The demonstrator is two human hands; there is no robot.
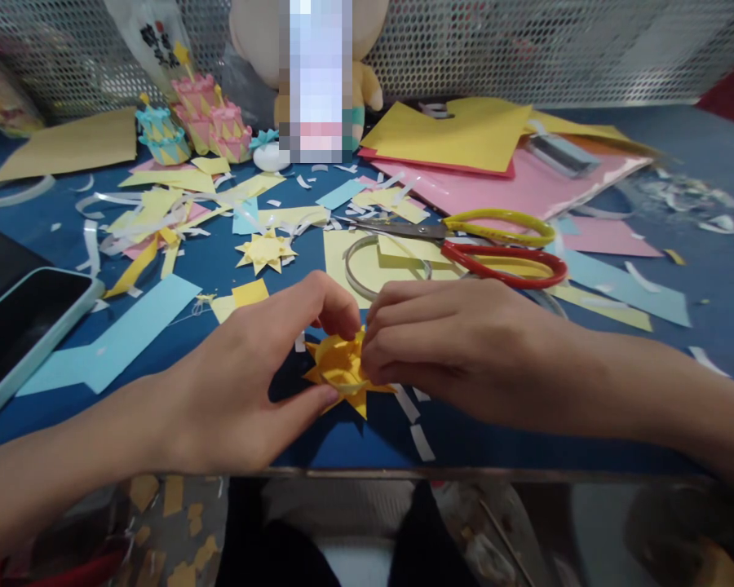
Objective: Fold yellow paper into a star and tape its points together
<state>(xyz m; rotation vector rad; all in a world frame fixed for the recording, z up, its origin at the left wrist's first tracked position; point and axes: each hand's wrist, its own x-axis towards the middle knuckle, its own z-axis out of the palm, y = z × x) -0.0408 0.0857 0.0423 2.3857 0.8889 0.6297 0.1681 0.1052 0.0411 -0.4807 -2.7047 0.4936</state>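
A yellow-orange paper piece [342,363] with pointed tips and a raised ring in its middle lies near the table's front edge. My left hand [269,367] curves around its left side, the thumb at its front and the index finger behind, closed on it. From the right, my right hand [440,334] has its fingers bunched over the ring's right side; the fingertips are hidden behind the hand. Behind my hands lies a pale yellow paper star [264,250]. Scissors with one yellow and one red handle [501,244] rest behind my right hand, blades pointing left.
Pink and blue paper towers [196,118], a phone-like bright screen [316,73] and a plush toy [367,86] stand at the back. Yellow and pink sheets [446,134] lie back right, with a tape roll [367,267] nearer. A phone [30,326] lies left among blue strips [147,326] and scraps.
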